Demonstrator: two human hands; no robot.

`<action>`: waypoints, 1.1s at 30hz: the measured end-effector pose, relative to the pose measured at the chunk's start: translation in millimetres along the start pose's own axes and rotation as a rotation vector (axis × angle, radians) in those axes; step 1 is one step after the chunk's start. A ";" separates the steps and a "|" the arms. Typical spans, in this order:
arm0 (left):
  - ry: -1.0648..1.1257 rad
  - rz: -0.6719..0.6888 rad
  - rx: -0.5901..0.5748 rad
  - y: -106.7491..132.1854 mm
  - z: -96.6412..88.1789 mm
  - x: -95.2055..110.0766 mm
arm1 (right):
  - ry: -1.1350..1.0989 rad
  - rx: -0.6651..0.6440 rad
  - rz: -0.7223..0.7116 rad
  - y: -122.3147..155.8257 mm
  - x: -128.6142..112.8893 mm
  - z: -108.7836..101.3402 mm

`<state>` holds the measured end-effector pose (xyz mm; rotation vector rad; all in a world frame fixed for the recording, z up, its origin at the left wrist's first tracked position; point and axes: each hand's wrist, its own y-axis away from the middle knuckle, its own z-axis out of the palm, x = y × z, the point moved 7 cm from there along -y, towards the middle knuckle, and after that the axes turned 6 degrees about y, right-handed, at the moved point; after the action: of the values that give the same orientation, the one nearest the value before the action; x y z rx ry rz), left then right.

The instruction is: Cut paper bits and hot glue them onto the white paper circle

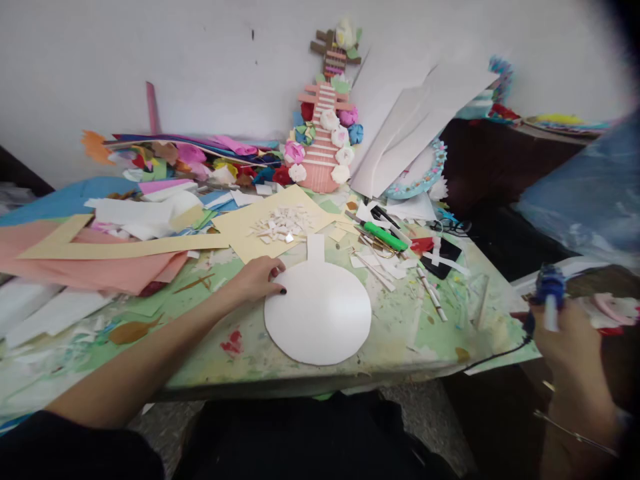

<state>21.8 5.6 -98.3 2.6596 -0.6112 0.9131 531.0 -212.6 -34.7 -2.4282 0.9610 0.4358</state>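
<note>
A white cardboard cutout [320,320], round with a narrow neck at the top, lies flat near the table's front edge. At its upper left rim, my left hand [260,279] pinches the edge, thumb on the white surface and fingers curled. Off to the far right, beyond the table's side, my right hand [570,333] is wrapped round a blue hot glue gun [550,283]; a white glue stick pokes out of its back toward me. Its black cord runs left over the table. Just above the neck, a pile of small white paper pieces [283,225] sits on a cream sheet [240,230].
A pink paper-craft instrument with flowers [323,160] leans on the wall. Right of centre lie a green-handled cutter [385,236], paper rolls [433,293] and a black phone-like object [445,257]. Coloured sheets [90,260] spread leftward. A clear plastic bag [585,193] is at right.
</note>
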 end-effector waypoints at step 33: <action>0.403 0.691 0.346 2.7 -93.6 167.9 | 0.176 -0.934 -0.826 95.0 -317.0 84.0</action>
<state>91.5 -12.6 80.0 2.4179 -1.4065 1.8234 232.4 -53.0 9.6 -3.4148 -0.3803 0.4029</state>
